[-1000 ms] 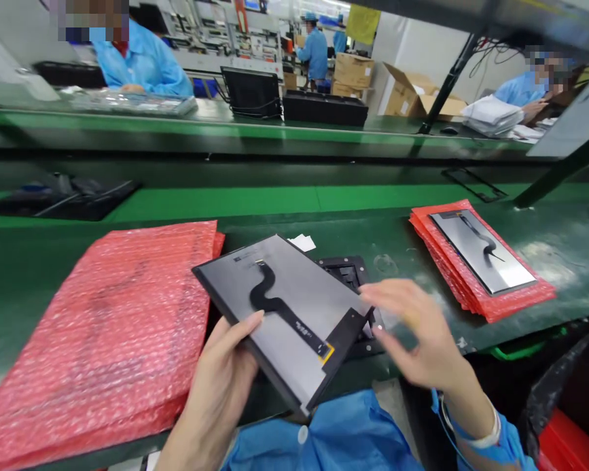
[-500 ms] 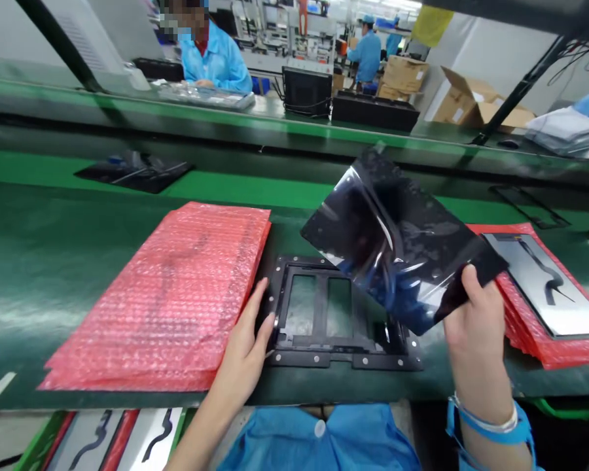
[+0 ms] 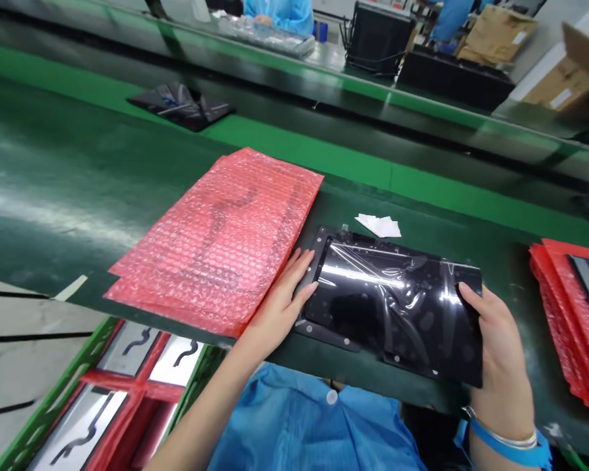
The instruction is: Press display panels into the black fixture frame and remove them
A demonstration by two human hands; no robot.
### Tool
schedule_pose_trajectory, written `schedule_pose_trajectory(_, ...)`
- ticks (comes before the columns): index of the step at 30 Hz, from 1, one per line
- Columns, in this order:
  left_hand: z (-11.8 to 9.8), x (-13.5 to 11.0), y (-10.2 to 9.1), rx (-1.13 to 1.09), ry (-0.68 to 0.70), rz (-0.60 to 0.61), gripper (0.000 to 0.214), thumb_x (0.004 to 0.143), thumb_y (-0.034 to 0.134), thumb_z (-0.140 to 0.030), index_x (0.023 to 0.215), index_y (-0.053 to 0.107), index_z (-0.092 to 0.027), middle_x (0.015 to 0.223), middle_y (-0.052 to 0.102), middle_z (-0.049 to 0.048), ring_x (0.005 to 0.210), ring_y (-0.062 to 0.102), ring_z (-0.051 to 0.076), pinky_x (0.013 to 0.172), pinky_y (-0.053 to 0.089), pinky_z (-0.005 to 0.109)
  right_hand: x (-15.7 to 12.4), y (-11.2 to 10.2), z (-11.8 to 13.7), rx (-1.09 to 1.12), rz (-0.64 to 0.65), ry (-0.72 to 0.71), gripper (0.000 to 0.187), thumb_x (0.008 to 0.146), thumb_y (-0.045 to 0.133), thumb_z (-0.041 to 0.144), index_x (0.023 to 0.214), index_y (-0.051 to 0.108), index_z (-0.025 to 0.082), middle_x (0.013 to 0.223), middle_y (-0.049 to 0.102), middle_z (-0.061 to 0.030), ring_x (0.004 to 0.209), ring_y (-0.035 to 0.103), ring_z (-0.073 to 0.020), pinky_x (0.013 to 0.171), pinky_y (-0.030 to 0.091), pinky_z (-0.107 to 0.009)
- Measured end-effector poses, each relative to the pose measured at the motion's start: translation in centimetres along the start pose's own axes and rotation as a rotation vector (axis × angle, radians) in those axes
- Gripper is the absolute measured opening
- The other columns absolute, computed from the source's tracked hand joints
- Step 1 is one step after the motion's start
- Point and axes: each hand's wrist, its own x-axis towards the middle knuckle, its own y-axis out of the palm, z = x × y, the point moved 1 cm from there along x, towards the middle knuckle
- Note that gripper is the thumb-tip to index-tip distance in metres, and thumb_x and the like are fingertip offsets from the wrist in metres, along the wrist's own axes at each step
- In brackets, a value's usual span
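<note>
A glossy black panel with wrinkled clear film (image 3: 397,301) lies nearly flat over the black magnet-studded frame (image 3: 328,335), covering most of it. My right hand (image 3: 498,347) grips the panel's right edge, thumb on top and fingers beneath, mostly hidden. At the frame's left side, my left hand (image 3: 285,301) rests with fingers stretched out and thumb apart, touching the edge and holding nothing. Close to its left is a stack of red bubble-wrap bags (image 3: 226,235), with dark flat shapes showing through.
Crumpled white paper (image 3: 380,226) lies behind the frame. More red bags with a screen (image 3: 569,314) are at the right edge. A green crate (image 3: 69,373) of screens sits lower left. Farther back are another dark panel (image 3: 181,104) and a co-worker's blue sleeves (image 3: 294,16).
My right hand has lowered the black panel from a tilted position above the frame to nearly flat over it. The view has swung, and white paper now shows behind.
</note>
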Motion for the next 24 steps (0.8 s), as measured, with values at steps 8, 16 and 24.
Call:
schedule_pose_trajectory(8,0.7,0.2,0.2,0.033,0.104,-0.003,0.052,0.095,0.041,-0.038,0.145,0.041,-0.022,0.156,0.034,0.0060,0.147,0.020,0.019,0.120,0.015,0.045,0.1,0.2,-0.5,-0.092,0.035,-0.057,0.037,0.059,0.083,0.038,0.091,0.071,0.022,0.076,0.073,-0.0005,0.073,0.071,-0.0247,0.076,0.058,-0.038)
schedule_pose_trajectory(16,1.2,0.4,0.7,0.038,0.124,-0.032,0.049,0.095,0.042,-0.029,0.143,0.044,-0.021,0.155,0.036,0.0092,0.147,0.023,0.019,0.120,0.018,0.045,0.1,0.5,-0.5,-0.081,-0.011,-0.035,0.038,0.056,0.083,0.035,0.089,0.071,0.021,0.075,0.073,-0.0010,0.076,0.071,-0.0263,0.078,0.057,-0.039)
schedule_pose_trajectory(24,1.3,0.4,0.9,0.068,0.145,-0.046,0.045,0.095,0.043,-0.028,0.140,0.048,-0.026,0.155,0.037,0.0068,0.146,0.023,0.020,0.119,0.020,0.049,0.1,0.5,-0.5,-0.138,0.020,-0.112,0.036,0.059,0.082,0.038,0.087,0.070,0.021,0.084,0.073,-0.0033,0.088,0.070,-0.0269,0.083,0.056,-0.039)
